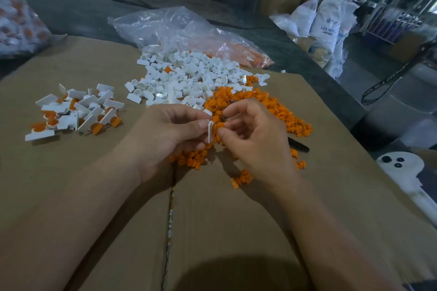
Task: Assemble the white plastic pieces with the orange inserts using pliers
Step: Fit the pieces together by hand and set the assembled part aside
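My left hand pinches a white plastic piece upright between thumb and fingers. Right against it, my right hand pinches an orange insert at the piece's side, and a dark metal part of the pliers shows among its fingers. Both hands hover over a heap of orange inserts. Behind it lies a pile of white pieces. At the left sits a pile of assembled white-and-orange parts.
Everything rests on a flattened cardboard box with a centre seam. A clear plastic bag lies behind the piles, another bag of parts at far left. A white object with black dots sits at the right edge.
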A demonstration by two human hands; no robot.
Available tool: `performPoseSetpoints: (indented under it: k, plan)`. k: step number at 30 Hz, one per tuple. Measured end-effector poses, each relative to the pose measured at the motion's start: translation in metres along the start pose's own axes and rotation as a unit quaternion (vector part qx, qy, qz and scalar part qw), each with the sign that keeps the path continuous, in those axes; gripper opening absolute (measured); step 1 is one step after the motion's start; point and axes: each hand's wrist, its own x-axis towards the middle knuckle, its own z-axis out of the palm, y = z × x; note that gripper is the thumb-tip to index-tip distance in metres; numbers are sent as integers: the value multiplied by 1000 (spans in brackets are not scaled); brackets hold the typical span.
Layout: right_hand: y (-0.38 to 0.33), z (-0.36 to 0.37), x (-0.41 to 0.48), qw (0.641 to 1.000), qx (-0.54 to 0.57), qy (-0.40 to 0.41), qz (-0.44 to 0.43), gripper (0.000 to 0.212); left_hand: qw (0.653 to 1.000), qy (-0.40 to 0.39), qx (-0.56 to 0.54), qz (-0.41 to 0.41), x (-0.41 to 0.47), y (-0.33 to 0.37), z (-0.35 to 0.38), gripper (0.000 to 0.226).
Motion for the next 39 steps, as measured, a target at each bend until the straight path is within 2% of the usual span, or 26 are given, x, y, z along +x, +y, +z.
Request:
performPoseSetpoints:
  k: [6,17,23,28,34,39]
  plan:
    - [-3,2,-1,1000,-3,-4,-2,38,1000,0,17,11,-1,0,1,21]
    - [-3,8,-2,998,43,37,5,38,998,-1,-65,-22,-2,0,3,10]
    - [-3,9,-5,999,-35,16,-26,42,998,22,56,37,-4,0,4,8]
    - [-2,9,-6,999,-32,0,-30,39,991,10,109,74,-7,2,4,11]
    - [-3,6,-4,999,-8,-4,-47,42,999,4,29,28,-4,5,1,12]
    - [0,4,-3,995,97,-14,-20,29,1000,-7,-16,4,-3,6,1,14]
